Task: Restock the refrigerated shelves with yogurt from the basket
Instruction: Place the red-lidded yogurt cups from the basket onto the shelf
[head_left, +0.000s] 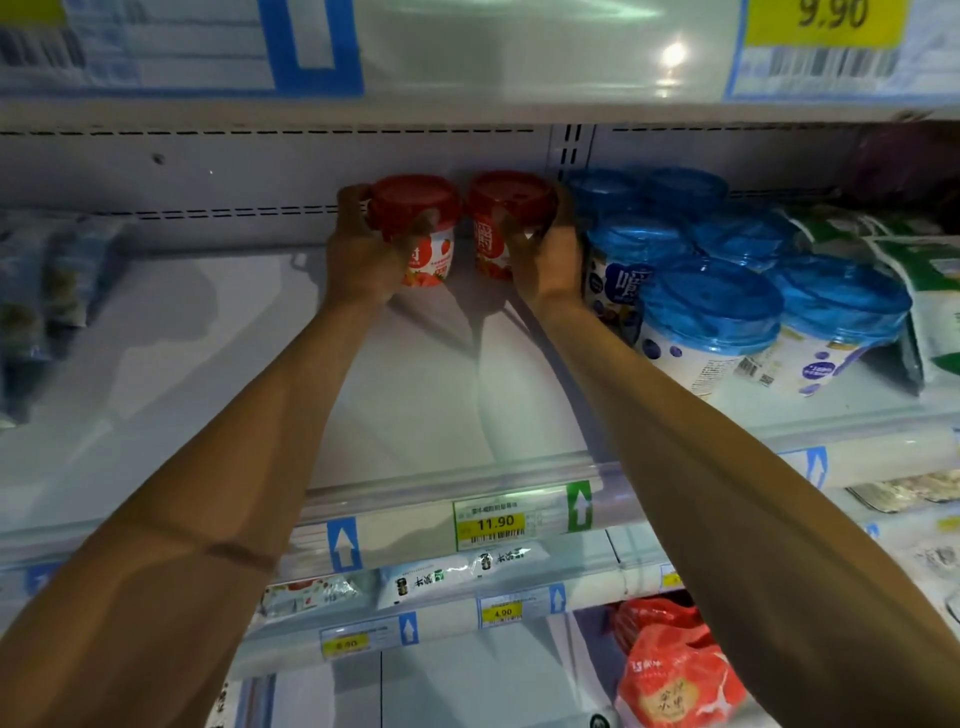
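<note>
at the far back of the shelf (415, 405), the left hand (358, 257) curled round one red-lidded yogurt cup (423, 228) and the right hand (545, 254) gripped a second red-lidded cup (501, 223). the two cups stood side by side, just left of the blue-lidded cups (711, 312). they looked like the first of their row. the near stretch of shelf above the 11.90 price tag (491, 524) held nothing, so most of the restocking seemed left. the basket was out of view.
</note>
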